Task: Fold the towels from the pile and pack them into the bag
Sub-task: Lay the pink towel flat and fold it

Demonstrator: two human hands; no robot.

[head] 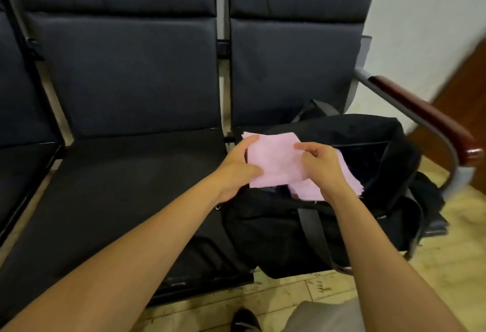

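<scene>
A folded pink towel (273, 159) hangs above the open black bag (289, 226), which stands on the right-hand seat. My left hand (238, 171) pinches the towel's left edge, thumb on top. Its right side is held by my right hand (319, 166), fingers curled round it. Under my right hand a stack of pink folded towels (310, 191) lies inside the bag's opening, partly hidden by my wrist.
A row of dark padded seats (126, 174) spans the view. A metal armrest with a dark red wooden top (426, 118) curves round the bag's right side. The bag's grey strap (313, 229) hangs over its front. Beige tiled floor (289, 292) lies below.
</scene>
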